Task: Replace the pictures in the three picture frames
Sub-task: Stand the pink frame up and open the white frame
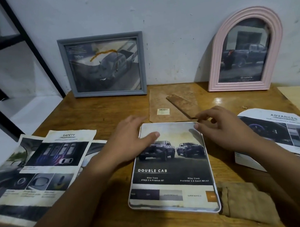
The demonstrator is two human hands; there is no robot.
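Observation:
A white rounded frame lies flat on the wooden table in front of me, with a "DOUBLE CAB" truck picture laid in it. My left hand rests on the picture's top left corner, thumb on the paper. My right hand touches the top right corner, fingers loosely bent. A grey rectangular frame and a pink arched frame, both holding truck pictures, lean against the wall at the back.
A brown backing board with its stand flap lies behind the white frame. Loose car pictures spread at the left; an arched "ADVANCED" cut-out lies at the right. A tan cloth sits at the front right. Black shelf legs stand at the left.

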